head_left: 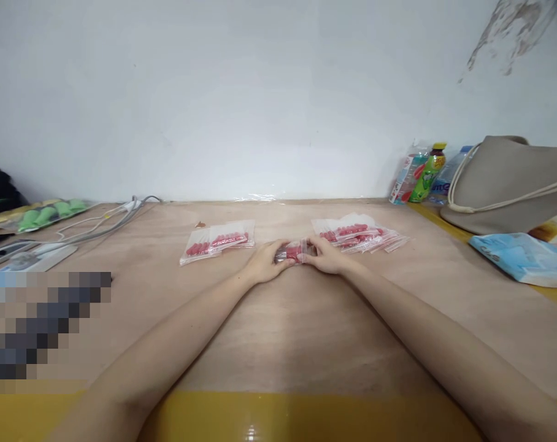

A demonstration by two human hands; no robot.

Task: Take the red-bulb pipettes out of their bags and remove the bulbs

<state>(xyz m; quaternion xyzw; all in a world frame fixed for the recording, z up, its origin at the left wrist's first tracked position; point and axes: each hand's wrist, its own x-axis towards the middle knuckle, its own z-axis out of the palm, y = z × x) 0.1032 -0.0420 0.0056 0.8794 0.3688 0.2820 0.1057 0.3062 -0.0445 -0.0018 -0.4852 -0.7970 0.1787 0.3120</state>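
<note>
At the middle of the table, my left hand [264, 262] and my right hand [327, 255] are closed on opposite ends of a small clear plastic packet [293, 252]. Red contents show through it, but their exact shape is unclear between my fingers. Thumbs are on the near side, fingers on the far side. To the left of my left hand lie a few clear bags [218, 239] of small red pieces, overlapping one another. A larger overlapping pile of similar bags [359, 233] sits just beyond and right of my right hand.
Cables [99, 227] and a white power strip [39, 256] lie on the left, near a bag of green items [53, 213]. Bottles [428, 175], a grey bag [508, 181] and a blue-white packet [527, 258] stand or lie on the right. A wall [260, 104] rises behind the table.
</note>
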